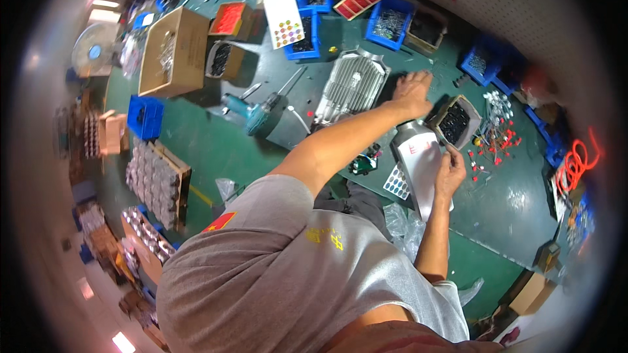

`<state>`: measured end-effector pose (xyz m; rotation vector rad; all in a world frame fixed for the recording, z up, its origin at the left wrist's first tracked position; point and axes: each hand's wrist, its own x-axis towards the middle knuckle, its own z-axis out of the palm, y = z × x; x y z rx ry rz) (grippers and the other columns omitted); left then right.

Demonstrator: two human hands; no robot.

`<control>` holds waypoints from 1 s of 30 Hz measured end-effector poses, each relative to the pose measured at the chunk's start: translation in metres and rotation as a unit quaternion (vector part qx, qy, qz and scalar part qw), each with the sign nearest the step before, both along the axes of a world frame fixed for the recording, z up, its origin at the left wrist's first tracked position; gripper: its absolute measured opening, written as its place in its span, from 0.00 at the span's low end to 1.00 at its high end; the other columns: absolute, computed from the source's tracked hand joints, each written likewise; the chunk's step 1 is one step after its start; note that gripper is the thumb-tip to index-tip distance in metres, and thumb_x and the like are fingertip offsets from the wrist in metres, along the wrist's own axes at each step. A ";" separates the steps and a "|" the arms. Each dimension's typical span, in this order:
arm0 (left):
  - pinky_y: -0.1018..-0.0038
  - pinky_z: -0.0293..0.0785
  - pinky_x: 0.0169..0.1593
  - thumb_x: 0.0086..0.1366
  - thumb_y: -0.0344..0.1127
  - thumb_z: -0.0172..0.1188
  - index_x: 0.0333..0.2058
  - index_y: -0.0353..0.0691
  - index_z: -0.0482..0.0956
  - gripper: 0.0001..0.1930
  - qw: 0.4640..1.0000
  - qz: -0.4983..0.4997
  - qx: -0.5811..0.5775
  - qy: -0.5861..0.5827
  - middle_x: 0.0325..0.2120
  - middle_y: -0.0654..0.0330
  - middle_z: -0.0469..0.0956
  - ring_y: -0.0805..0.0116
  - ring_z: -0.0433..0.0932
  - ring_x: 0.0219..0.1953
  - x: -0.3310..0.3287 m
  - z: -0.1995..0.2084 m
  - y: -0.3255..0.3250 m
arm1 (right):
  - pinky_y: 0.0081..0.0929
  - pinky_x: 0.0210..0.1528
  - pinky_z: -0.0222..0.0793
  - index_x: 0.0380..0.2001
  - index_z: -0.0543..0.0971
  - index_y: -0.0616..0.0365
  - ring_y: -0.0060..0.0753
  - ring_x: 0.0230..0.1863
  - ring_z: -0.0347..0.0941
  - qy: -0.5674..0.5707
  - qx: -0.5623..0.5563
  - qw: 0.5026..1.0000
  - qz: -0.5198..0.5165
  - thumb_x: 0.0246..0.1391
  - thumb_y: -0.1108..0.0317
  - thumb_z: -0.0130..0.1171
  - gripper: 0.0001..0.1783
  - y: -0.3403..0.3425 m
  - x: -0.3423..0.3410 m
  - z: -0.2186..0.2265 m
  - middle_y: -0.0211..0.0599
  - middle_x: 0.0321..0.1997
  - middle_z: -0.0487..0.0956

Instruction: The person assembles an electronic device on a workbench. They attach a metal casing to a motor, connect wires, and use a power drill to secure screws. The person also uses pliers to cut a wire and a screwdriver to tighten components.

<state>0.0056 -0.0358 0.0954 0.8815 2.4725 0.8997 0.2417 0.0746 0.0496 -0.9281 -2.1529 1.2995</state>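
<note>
My left hand (413,95) reaches across the table, fingers outstretched, at the far end of a silver tapered metal housing (418,157). Whether its palm touches the housing is hard to tell. My right hand (450,173) is closed beside the housing's right edge, fingertips pinched together. Anything between them is too small to make out. Just beyond those fingertips stands a small bin (456,121) of black screws. Left of my left hand lies a finned metal casing (353,85). A small circuit board with wires (364,162) sits near the table's front edge.
A teal power drill (254,112) lies to the left. Sticker sheets (396,182) and loose red-tipped wires (494,140) flank the housing. Blue parts bins (390,23) and a cardboard box (173,52) stand at the back. An orange coiled hose (577,163) hangs at the right.
</note>
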 end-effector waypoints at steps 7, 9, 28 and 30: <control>0.68 0.64 0.71 0.55 0.27 0.62 0.61 0.31 0.75 0.31 0.974 0.067 0.218 -0.005 0.64 0.45 0.73 0.51 0.70 0.68 -0.017 -0.007 -0.018 | 0.35 0.54 0.75 0.41 0.85 0.64 0.42 0.46 0.81 0.012 0.029 1.000 0.003 0.56 0.74 0.62 0.11 -0.032 -0.017 0.028 0.47 0.42 0.85; 0.66 0.62 0.72 0.60 0.24 0.59 0.63 0.30 0.73 0.30 0.967 0.058 0.236 -0.080 0.65 0.45 0.72 0.56 0.69 0.70 -0.018 0.002 -0.024 | 0.36 0.54 0.75 0.41 0.85 0.63 0.45 0.47 0.81 0.014 0.023 1.000 0.004 0.56 0.74 0.61 0.11 -0.037 -0.019 0.030 0.47 0.42 0.85; 0.70 0.77 0.62 0.66 0.19 0.57 0.64 0.23 0.68 0.27 0.832 0.136 0.407 -0.352 0.63 0.41 0.72 0.55 0.73 0.65 -0.007 0.030 -0.060 | 0.27 0.50 0.82 0.70 0.66 0.62 0.32 0.51 0.82 0.149 -0.537 0.824 0.103 0.65 0.78 0.53 0.30 -0.046 -0.167 0.023 0.44 0.59 0.81; 0.72 0.80 0.56 0.67 0.20 0.57 0.60 0.25 0.73 0.23 0.818 0.148 0.421 -0.363 0.55 0.45 0.78 0.60 0.80 0.55 -0.005 0.034 -0.062 | 0.28 0.49 0.81 0.69 0.69 0.60 0.32 0.52 0.82 0.194 -0.534 0.819 0.078 0.65 0.77 0.55 0.28 -0.050 -0.173 0.020 0.43 0.61 0.81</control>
